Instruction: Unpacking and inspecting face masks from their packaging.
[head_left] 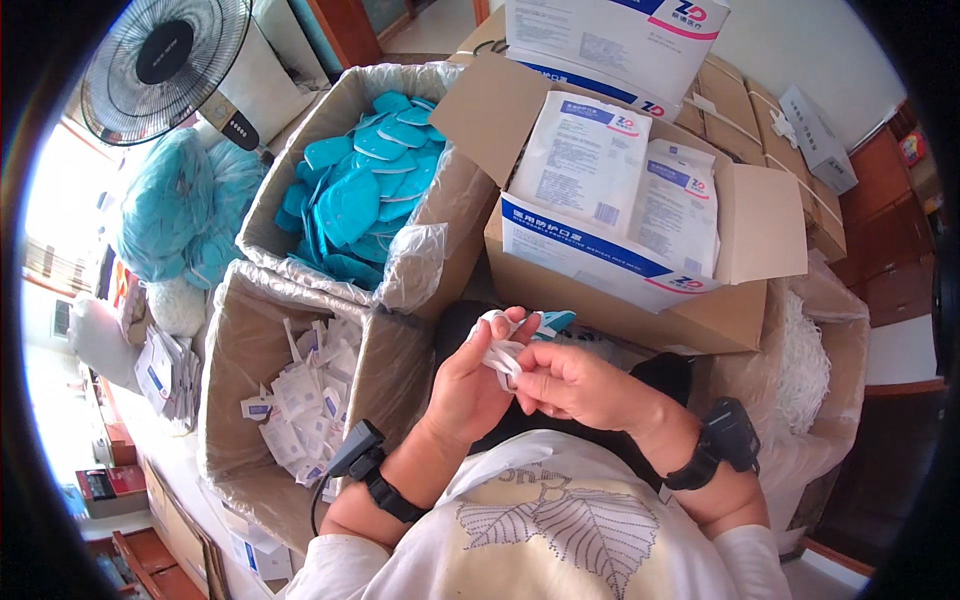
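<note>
In front of my chest, a bunch of white elastic cords is gathered between my hands. My left hand curls its fingers around the cords. My right hand pinches the lower end of the same bunch between thumb and fingers. Just behind my fingers, the edge of a teal face mask shows; whether the cords join it is hidden.
A lined carton of teal masks stands ahead left, above another lined carton of small white packets. Ahead right, an open box holds white packages. White cords fill a carton at right. A fan stands far left.
</note>
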